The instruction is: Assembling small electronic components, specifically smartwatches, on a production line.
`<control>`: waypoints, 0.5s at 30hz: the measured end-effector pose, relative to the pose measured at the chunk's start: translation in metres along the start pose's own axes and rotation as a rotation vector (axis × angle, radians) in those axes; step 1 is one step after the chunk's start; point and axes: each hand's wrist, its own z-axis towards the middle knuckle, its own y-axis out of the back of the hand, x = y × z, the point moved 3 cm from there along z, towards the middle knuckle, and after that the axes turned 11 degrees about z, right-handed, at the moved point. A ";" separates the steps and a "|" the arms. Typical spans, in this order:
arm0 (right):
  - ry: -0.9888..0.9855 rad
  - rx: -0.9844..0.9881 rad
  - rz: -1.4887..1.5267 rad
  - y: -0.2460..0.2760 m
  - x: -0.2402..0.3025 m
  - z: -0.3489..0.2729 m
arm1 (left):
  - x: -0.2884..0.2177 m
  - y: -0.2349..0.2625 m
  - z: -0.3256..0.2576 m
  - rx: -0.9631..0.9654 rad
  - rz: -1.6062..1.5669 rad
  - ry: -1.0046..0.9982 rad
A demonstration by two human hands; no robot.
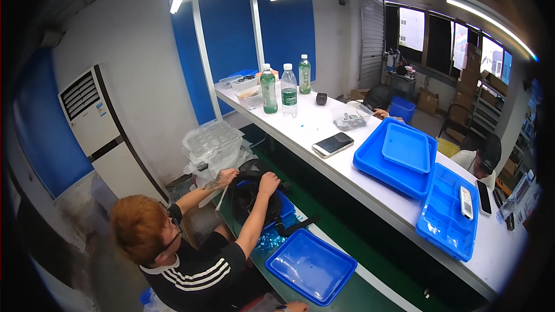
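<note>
Only a sliver of my left hand (296,307) shows at the bottom edge, with a wrist strap beside it; its fingers are too cropped to judge. It lies just below an empty blue tray (312,266) on the green lower shelf. My right hand is out of sight. A co-worker with orange hair and a black striped shirt (191,266) crouches at the lower left. Both of that person's hands (248,180) rest on a black bag-like object (254,199) beside clear plastic-wrapped packs (213,141).
A long white bench (324,133) carries three drink bottles (288,89), a phone (332,144), clear bins, stacked blue trays (399,159) and a blue compartment tray (448,211) holding a remote. A standing air conditioner (101,124) is on the left. Two other people sit beyond the bench.
</note>
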 end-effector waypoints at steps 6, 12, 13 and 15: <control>-0.075 0.043 0.087 0.008 -0.003 -0.001 | -0.013 0.006 0.006 0.009 -0.012 -0.038; -0.089 0.090 0.055 0.010 0.001 0.002 | -0.004 -0.001 -0.003 -0.068 -0.091 -0.050; -0.046 0.116 0.020 0.012 0.004 0.002 | -0.002 -0.002 -0.003 -0.075 -0.083 -0.036; -0.058 0.105 0.027 0.018 0.027 0.002 | 0.003 -0.005 -0.009 -0.087 -0.080 -0.008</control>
